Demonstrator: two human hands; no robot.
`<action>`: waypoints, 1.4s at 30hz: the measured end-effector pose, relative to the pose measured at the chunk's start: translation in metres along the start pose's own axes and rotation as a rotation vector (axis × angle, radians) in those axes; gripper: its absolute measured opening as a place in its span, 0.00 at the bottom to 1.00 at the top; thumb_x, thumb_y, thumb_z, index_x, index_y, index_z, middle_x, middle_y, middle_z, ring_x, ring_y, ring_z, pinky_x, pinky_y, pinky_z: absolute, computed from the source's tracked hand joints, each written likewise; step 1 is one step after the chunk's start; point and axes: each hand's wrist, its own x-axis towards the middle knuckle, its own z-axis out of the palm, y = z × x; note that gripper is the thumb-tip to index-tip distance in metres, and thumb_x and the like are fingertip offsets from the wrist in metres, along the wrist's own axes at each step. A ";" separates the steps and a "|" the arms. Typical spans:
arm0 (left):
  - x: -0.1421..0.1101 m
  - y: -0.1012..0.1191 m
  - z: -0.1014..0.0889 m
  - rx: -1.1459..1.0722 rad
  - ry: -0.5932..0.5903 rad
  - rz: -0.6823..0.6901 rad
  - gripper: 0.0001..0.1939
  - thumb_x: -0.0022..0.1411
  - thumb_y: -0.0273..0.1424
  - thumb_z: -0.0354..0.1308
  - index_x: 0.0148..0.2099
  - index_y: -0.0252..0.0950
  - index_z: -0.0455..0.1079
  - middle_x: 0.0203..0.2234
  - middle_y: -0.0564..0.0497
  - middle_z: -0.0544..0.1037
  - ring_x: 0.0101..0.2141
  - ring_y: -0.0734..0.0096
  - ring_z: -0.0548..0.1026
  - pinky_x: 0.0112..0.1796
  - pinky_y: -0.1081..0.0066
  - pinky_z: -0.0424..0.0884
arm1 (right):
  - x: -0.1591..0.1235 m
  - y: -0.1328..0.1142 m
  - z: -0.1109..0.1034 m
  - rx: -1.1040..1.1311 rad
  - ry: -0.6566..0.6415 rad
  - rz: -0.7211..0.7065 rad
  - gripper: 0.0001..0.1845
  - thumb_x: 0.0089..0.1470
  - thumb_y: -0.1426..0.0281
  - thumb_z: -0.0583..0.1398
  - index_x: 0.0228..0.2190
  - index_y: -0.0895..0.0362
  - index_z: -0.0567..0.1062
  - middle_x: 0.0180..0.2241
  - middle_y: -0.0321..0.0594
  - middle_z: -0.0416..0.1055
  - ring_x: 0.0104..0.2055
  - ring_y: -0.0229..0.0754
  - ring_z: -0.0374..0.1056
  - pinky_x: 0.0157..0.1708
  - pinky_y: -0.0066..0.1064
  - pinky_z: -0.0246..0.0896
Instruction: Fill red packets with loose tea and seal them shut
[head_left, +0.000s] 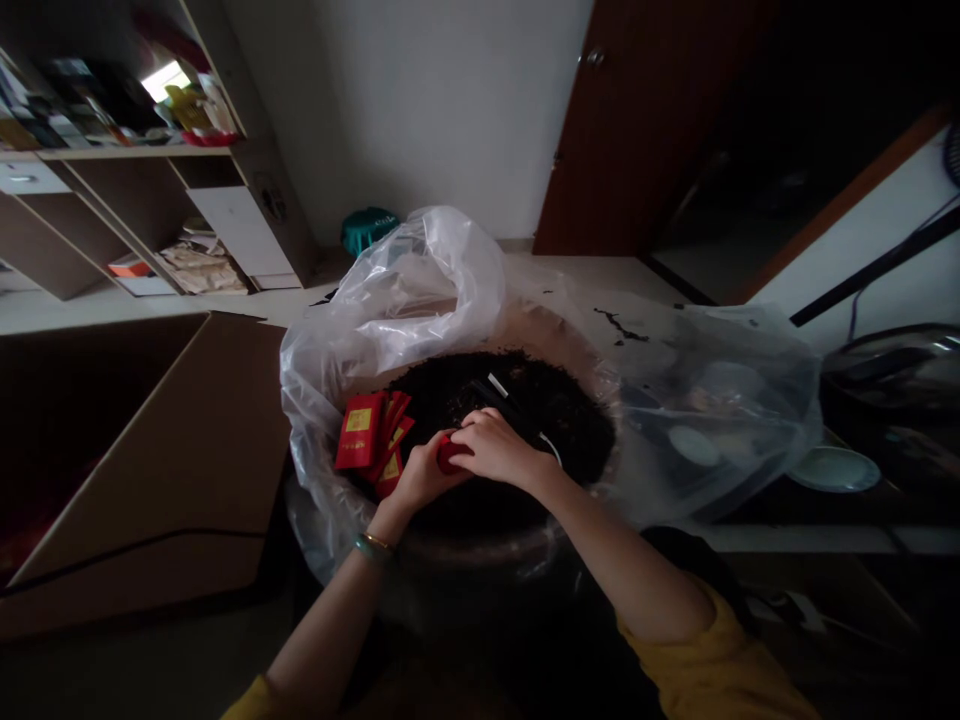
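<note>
Over a wide container lined with a clear plastic bag [319,375], both my hands meet around a small red packet [452,454]. My left hand [420,478] grips it from the left. The fingers of my right hand [495,447] are closed over its top and right side. Dark, loose, leaf-like material [574,415] fills the container below. Several red packets with yellow labels [361,432] lie in a pile on the left, close to my left hand. Just beyond my right hand lies a dark object with a white strip [498,385], partly hidden; a white cable [552,446] shows nearby.
A large open cardboard box [172,450] stands on the left. Behind it is a shelf unit [247,210]. The bag spreads right, near a pale dish [836,469]. A teal bag [367,230] sits by the wall, left of a brown door [622,130].
</note>
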 end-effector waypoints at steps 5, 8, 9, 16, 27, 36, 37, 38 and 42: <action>0.003 -0.004 0.002 -0.025 0.053 -0.049 0.21 0.42 0.40 0.69 0.37 0.35 0.70 0.24 0.55 0.77 0.26 0.72 0.72 0.29 0.74 0.69 | 0.001 0.004 0.000 0.066 0.059 -0.040 0.06 0.54 0.70 0.62 0.27 0.57 0.79 0.27 0.41 0.74 0.38 0.43 0.68 0.44 0.36 0.58; 0.005 -0.003 -0.001 -0.140 0.098 -0.106 0.23 0.38 0.42 0.71 0.33 0.33 0.70 0.24 0.54 0.76 0.25 0.72 0.71 0.28 0.74 0.68 | 0.003 0.008 0.003 0.211 0.259 -0.028 0.10 0.52 0.73 0.64 0.39 0.57 0.78 0.33 0.41 0.74 0.39 0.41 0.67 0.42 0.33 0.61; 0.006 -0.001 -0.003 -0.186 0.103 -0.132 0.24 0.37 0.42 0.71 0.32 0.33 0.69 0.24 0.54 0.76 0.25 0.72 0.71 0.27 0.74 0.68 | 0.004 0.010 0.006 0.277 0.327 0.011 0.16 0.50 0.74 0.64 0.43 0.56 0.76 0.35 0.41 0.73 0.37 0.39 0.67 0.40 0.31 0.62; 0.010 0.017 -0.015 -0.515 0.150 -0.237 0.26 0.43 0.50 0.66 0.34 0.32 0.73 0.24 0.52 0.77 0.25 0.73 0.72 0.26 0.75 0.68 | 0.012 0.022 0.019 0.555 0.333 0.192 0.04 0.50 0.69 0.64 0.28 0.57 0.80 0.28 0.37 0.75 0.30 0.37 0.69 0.33 0.29 0.62; 0.018 0.018 -0.006 -0.782 0.047 -0.398 0.26 0.42 0.48 0.67 0.36 0.32 0.72 0.24 0.52 0.78 0.23 0.72 0.74 0.26 0.73 0.69 | 0.015 0.034 0.027 0.578 0.379 0.252 0.06 0.50 0.68 0.64 0.26 0.57 0.80 0.28 0.37 0.78 0.30 0.39 0.71 0.34 0.30 0.64; 0.014 0.019 -0.006 -0.761 -0.078 -0.383 0.30 0.34 0.39 0.74 0.39 0.31 0.68 0.25 0.52 0.78 0.23 0.71 0.76 0.28 0.71 0.74 | 0.014 0.042 0.016 0.718 0.458 0.211 0.13 0.57 0.67 0.56 0.34 0.58 0.79 0.37 0.43 0.78 0.39 0.42 0.72 0.42 0.36 0.66; 0.013 0.018 -0.006 -0.746 -0.091 -0.370 0.31 0.34 0.39 0.74 0.39 0.32 0.68 0.26 0.52 0.78 0.23 0.71 0.75 0.27 0.71 0.73 | 0.012 0.044 0.013 0.713 0.423 0.190 0.13 0.57 0.69 0.55 0.34 0.58 0.79 0.38 0.44 0.77 0.40 0.43 0.72 0.44 0.38 0.65; 0.013 0.017 -0.006 -0.726 -0.113 -0.354 0.32 0.34 0.39 0.73 0.41 0.32 0.67 0.26 0.52 0.78 0.23 0.72 0.75 0.27 0.71 0.73 | 0.011 0.047 0.010 0.713 0.362 0.177 0.13 0.57 0.71 0.54 0.35 0.59 0.79 0.38 0.44 0.77 0.40 0.43 0.72 0.45 0.39 0.65; 0.011 0.016 -0.005 -0.596 -0.256 -0.261 0.33 0.37 0.37 0.72 0.46 0.31 0.68 0.27 0.52 0.77 0.24 0.74 0.72 0.28 0.73 0.70 | -0.001 0.056 -0.005 0.787 -0.015 0.136 0.15 0.52 0.75 0.56 0.39 0.58 0.79 0.36 0.41 0.78 0.37 0.41 0.72 0.41 0.35 0.67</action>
